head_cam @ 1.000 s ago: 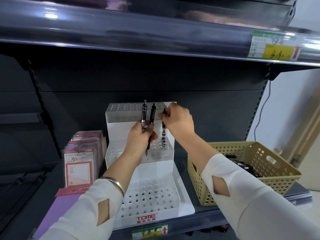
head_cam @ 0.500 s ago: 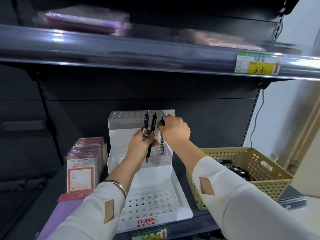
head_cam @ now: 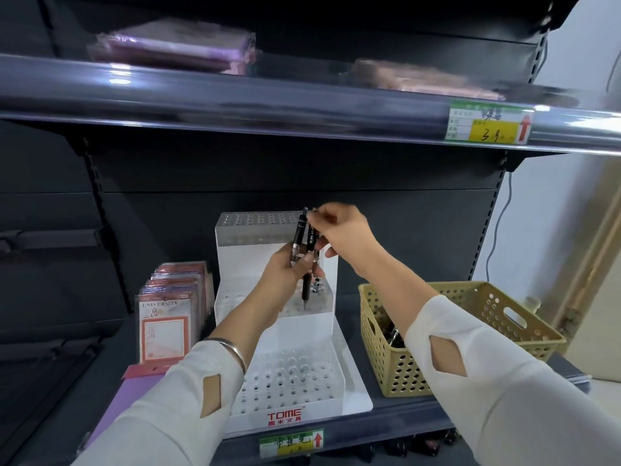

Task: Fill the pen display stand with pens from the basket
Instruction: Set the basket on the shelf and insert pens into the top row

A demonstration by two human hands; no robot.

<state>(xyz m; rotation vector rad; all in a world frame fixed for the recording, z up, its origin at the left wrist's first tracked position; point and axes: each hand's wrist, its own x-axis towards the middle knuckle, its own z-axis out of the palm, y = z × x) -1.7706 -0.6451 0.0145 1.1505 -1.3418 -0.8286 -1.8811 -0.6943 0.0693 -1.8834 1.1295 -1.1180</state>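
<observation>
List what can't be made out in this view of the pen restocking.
Head view only:
- Inside the basket: its wall and the right forearm hide the contents, so no count is possible.
- Middle tier of the stand: the left hand and its pens cover most holes.
- Which pen the right hand pinches: fingers cover the tops.
- Lower shelf label: writing too small.
- Upper-shelf packs: blurred.

Red "TOME" marks the white perforated plastic pen stand [head_cam: 285, 415]; "UNIVERSITY" heads the clear-wrapped orange-framed cards [head_cam: 164, 327]; the green-and-yellow upper shelf tag [head_cam: 487, 126] reads roughly "3.9".

White stand [head_cam: 327, 395], black pens [head_cam: 297, 238], perforated tan basket [head_cam: 497, 311]
</observation>
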